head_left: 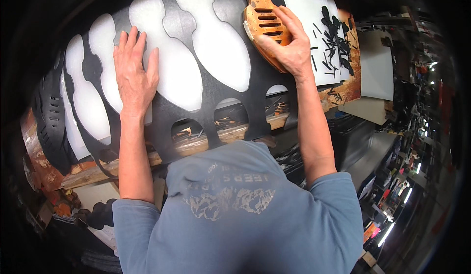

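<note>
A large black sheet [229, 12] lies over a white board [221, 53], which shows through a row of sole-shaped cut-outs. My left hand [133, 78] rests flat on the sheet between two of these openings, fingers stretched out and holding nothing. At the sheet's far right stands an orange sole-shaped cutting die [259, 0] with several slots across it. My right hand [294, 48] grips its near, wider part, thumb on the left side and fingers over the slotted face. The die's underside and its far end are hidden or out of view.
Black slivers and strips [336, 41] lie on a white sheet [301, 9] at the right. Dark slotted pieces [53, 119] sit at the far left. A worn wooden bench edge [189, 147] runs in front of me. Cluttered shelving [417, 141] fills the right.
</note>
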Tool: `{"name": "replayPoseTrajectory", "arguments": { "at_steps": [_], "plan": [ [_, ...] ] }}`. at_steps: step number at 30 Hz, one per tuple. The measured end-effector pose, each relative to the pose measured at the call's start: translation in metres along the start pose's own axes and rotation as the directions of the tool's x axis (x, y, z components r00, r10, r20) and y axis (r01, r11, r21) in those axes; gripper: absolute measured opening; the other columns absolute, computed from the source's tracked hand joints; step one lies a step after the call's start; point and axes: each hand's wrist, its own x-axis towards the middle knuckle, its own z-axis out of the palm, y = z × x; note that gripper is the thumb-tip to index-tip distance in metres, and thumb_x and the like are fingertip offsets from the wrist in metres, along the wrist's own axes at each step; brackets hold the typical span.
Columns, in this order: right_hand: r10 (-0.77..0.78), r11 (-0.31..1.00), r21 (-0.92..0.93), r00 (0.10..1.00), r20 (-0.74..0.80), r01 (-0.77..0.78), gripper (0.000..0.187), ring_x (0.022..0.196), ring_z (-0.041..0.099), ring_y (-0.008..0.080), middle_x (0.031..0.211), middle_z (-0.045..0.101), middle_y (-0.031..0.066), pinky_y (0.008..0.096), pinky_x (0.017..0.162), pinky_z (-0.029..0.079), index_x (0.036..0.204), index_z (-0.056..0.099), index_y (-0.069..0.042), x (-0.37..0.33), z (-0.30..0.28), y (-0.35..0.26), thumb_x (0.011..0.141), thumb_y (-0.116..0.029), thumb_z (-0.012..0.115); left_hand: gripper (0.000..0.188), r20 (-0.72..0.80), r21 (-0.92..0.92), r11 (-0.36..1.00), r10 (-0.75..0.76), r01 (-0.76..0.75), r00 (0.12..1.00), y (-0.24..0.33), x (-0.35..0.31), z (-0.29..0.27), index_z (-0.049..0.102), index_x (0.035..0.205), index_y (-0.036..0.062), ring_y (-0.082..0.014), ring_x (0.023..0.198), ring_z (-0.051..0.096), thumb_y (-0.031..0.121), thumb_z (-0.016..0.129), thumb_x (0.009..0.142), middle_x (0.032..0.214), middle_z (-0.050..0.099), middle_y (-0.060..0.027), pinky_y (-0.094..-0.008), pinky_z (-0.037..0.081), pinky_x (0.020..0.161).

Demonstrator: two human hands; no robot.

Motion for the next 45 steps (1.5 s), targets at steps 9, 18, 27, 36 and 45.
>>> {"name": "replayPoseTrajectory", "arguments": {
  "at_steps": [9, 18, 27, 36, 45],
  "plan": [
    [0.054, 0.995, 0.085, 0.998, -0.029, -0.051, 0.091, 0.147, 0.050, 0.0393, 0.159, 0.047, 0.0270, 0.0454, 0.123, 0.040, 0.151, 0.056, 0.001, -0.039, -0.015, 0.000, 0.075, -0.030, 0.094, 0.029, -0.098, -0.305, 0.947, -0.142, 0.106, 0.985, 0.012, -0.015, -0.031, 0.073, 0.131, -0.0006, -0.0335, 0.137, 0.062, 0.003, 0.066, 0.102, 0.139, 0.070, -0.0184, -0.0423, 0.047, 0.116],
    [-0.062, 0.997, -0.045, 0.993, -0.101, 0.057, 0.076, 0.144, 0.050, 0.0445, 0.158, 0.044, 0.0302, 0.0466, 0.121, 0.044, 0.142, 0.062, 0.002, -0.066, -0.004, -0.003, 0.073, -0.017, 0.089, 0.003, 0.214, -0.663, 0.706, -0.139, 0.248, 0.967, 0.122, -0.137, -0.054, 0.073, 0.095, -0.0013, -0.0211, 0.081, 0.074, -0.003, 0.071, 0.095, 0.095, 0.076, -0.0127, -0.0342, 0.058, 0.070],
    [0.183, 0.896, 0.441, 0.950, -0.251, -0.056, 0.049, 0.122, 0.067, 0.0252, 0.138, 0.062, 0.0171, 0.0356, 0.106, 0.055, 0.141, 0.063, 0.002, -0.076, -0.017, 0.008, 0.095, -0.008, 0.078, 0.020, 0.004, -0.308, 0.950, -0.047, 0.046, 0.999, 0.132, -0.155, -0.016, 0.058, 0.094, 0.0053, -0.0303, 0.068, 0.067, 0.002, 0.078, 0.091, 0.094, 0.069, -0.0109, -0.0400, 0.054, 0.060],
    [-0.055, 0.923, 0.279, 0.807, -0.588, 0.266, 0.021, 0.078, 0.065, 0.0073, 0.084, 0.072, 0.0012, 0.0222, 0.074, 0.053, 0.090, 0.071, 0.000, -0.043, -0.089, -0.017, 0.105, -0.013, 0.070, 0.018, -0.088, -0.236, 0.972, -0.043, 0.021, 0.995, 0.133, -0.158, -0.014, 0.057, 0.092, 0.0041, -0.0301, 0.063, 0.066, 0.004, 0.075, 0.095, 0.087, 0.065, -0.0118, -0.0408, 0.054, 0.057],
    [0.038, 0.984, 0.176, 0.906, -0.422, 0.041, 0.025, 0.073, 0.065, 0.0131, 0.079, 0.073, 0.0085, 0.0309, 0.069, 0.053, 0.093, 0.072, 0.002, -0.104, -0.119, 0.001, 0.103, -0.021, 0.073, 0.022, -0.113, -0.237, 0.961, -0.169, 0.139, 0.979, 0.133, -0.165, -0.010, 0.060, 0.082, 0.0020, -0.0305, 0.065, 0.064, 0.011, 0.074, 0.097, 0.080, 0.063, -0.0122, -0.0420, 0.051, 0.061]
  ]
}}
